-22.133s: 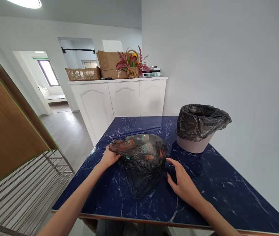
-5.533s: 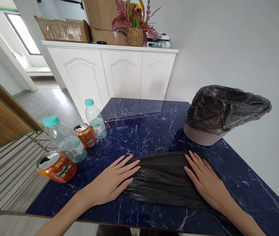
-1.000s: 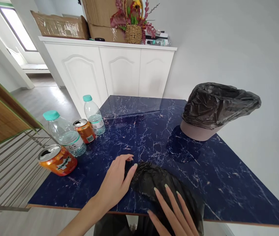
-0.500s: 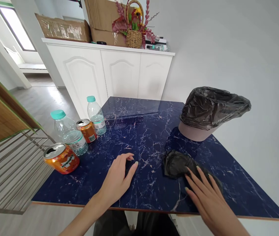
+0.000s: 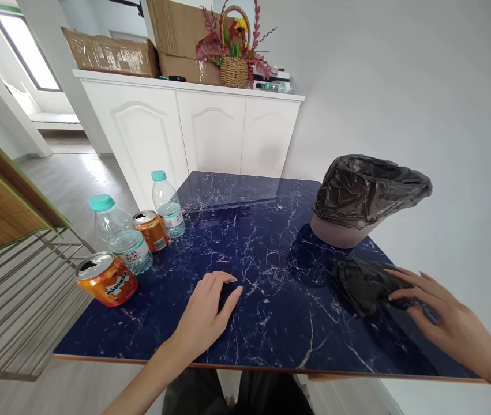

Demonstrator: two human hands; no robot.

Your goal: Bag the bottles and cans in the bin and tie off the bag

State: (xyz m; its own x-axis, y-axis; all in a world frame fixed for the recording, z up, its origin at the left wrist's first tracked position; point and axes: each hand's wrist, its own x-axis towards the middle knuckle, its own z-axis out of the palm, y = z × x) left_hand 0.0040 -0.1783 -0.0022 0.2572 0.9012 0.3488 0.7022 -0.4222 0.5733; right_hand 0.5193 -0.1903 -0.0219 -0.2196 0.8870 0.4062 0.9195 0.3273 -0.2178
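Observation:
My left hand [image 5: 205,311] rests on the dark blue marble-patterned table [image 5: 266,328], empty, thumb and fingers apart. At the right, my right hand [image 5: 442,311] has its fingers over and thumb under one end of a crumpled black plastic bag [image 5: 364,282], gripping it. The bag lies low over the table, in front of a bin [image 5: 336,230] lined with another black plastic bag [image 5: 360,190]. Along the left edge stand an orange Mirinda can [image 5: 109,279], a second orange can [image 5: 152,230], and two clear bottles with teal caps, one near [image 5: 130,242] and one farther [image 5: 168,207].
A metal wire rack [image 5: 20,300] with a wooden panel [image 5: 3,202] stands left of the table. Behind is a white cabinet [image 5: 145,132] bearing cardboard boxes [image 5: 111,55] and a flower basket [image 5: 233,72]. A grey-white wall [image 5: 401,86] runs along the right.
My right hand has moved right and slightly away, taking the black plastic bag with it across the table. My left hand has stayed in place. The view has shifted slightly.

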